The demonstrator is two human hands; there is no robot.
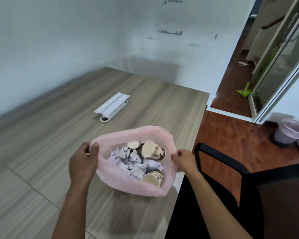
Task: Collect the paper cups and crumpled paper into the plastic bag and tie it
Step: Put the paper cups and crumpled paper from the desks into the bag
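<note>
A pink plastic bag [128, 184] sits open on the wooden table [50, 135] near its right edge. Inside lie three paper cups with brown spots: one on its side [152, 150], one at the bag's near side [153, 177], one at the back [133, 145]. Crumpled white paper [128, 159] fills the space between them. My left hand [84, 161] grips the bag's left rim. My right hand [184, 160] pinches the right rim. The two hands hold the mouth of the bag stretched wide.
A white cable box with a folded lid [112, 106] lies on the table beyond the bag. A black chair [231, 178] stands right of the table. A bin with a purple liner [291, 131] sits on the red floor, by a glass door [283, 66].
</note>
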